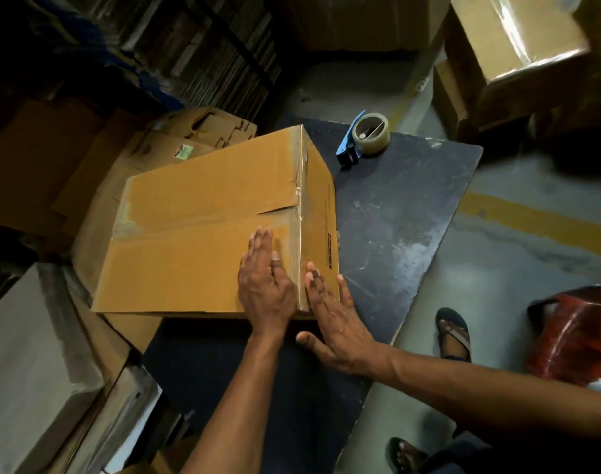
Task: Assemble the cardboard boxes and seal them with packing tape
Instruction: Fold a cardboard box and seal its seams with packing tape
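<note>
The cardboard box [203, 230] stands closed on a dark board [405, 227], and both hands lie flat against it near its right top edge. The left hand [263, 285] rests on the top face with its fingers straight and together; it holds nothing and only presses down. The right hand [336, 323] is also flat, with straight fingers laid against the right side face, just over the edge from the left hand. Between the two hands runs a strip of clear tape [304, 206] along that edge. It seems the hands are placed like this to rub the tape down on both sides of the corner, so that it sticks well.

Beyond the fingertips of the left hand, the middle seam of the top flaps is already covered with tape, but one flap looks a little raised there. Farther away past the right hand, well apart from it, the tape dispenser [364, 138] with a blue handle lies on the same board, within reach for the next box. To the left of the box, some flattened cartons [203, 131] are waiting.
</note>
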The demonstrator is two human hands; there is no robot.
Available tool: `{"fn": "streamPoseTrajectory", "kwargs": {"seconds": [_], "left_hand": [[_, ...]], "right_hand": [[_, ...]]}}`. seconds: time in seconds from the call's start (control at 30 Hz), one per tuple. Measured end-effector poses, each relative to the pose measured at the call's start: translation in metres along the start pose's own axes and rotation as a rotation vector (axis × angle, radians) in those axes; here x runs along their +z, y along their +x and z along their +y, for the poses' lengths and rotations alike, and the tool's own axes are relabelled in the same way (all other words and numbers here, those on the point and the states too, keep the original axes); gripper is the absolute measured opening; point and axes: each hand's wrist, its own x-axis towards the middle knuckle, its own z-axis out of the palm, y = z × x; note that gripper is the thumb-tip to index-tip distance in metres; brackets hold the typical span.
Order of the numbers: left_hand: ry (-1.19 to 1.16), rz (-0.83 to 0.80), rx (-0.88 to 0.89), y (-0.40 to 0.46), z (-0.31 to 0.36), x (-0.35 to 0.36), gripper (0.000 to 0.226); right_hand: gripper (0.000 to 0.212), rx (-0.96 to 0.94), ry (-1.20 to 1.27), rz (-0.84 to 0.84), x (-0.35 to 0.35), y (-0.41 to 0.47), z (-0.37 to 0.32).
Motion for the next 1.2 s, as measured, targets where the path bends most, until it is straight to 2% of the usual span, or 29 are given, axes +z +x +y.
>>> {"fn": "streamPoseTrajectory", "kwargs": {"seconds": [0.07, 0.17, 0.23, 0.5, 0.73, 0.83, 0.97, 1.07, 1.13, 1.2], "left_hand": [[-0.040, 0.020, -0.010, -0.001, 0.001, -0.001, 0.048], [-0.113, 0.100, -0.086, -0.001, 0.002, -0.004, 0.045], [-0.131, 0.127, -0.126, 0.000, 0.003, -0.005, 0.045], [0.034, -0.008, -0.109, 0.003, 0.010, -0.004, 0.049], [0.008, -0.089, -0.016, 0.039, 0.026, -0.007, 0.050], [0.011, -0.098, 0.013, 0.059, 0.025, 0.000, 0.050], [0.137, -0.211, 0.094, 0.066, 0.017, 0.005, 0.057], [0.150, -0.222, 0.104, 0.071, 0.018, 0.005, 0.058], [0.147, -0.209, 0.120, 0.075, 0.022, 0.006, 0.057], [0.139, -0.184, 0.135, 0.081, 0.024, 0.008, 0.055]], "right_hand": [[0.103, 0.012, 0.039, 0.036, -0.009, 0.004, -0.003], [0.115, -0.115, 0.037, 0.069, -0.017, 0.015, -0.014], [0.115, -0.158, 0.023, 0.050, -0.012, 0.020, -0.020], [0.114, -0.114, -0.017, -0.136, -0.024, -0.001, 0.028], [0.112, -0.058, 0.198, 0.072, -0.054, 0.073, 0.003], [0.108, -0.039, 0.205, -0.005, -0.049, 0.084, 0.009], [0.107, -0.092, 0.045, -0.166, -0.056, 0.075, 0.039], [0.106, -0.036, 0.007, -0.272, -0.059, 0.063, 0.062], [0.102, 0.016, 0.080, -0.203, -0.062, 0.067, 0.060], [0.099, 0.067, 0.195, -0.052, -0.065, 0.087, 0.044]]}}
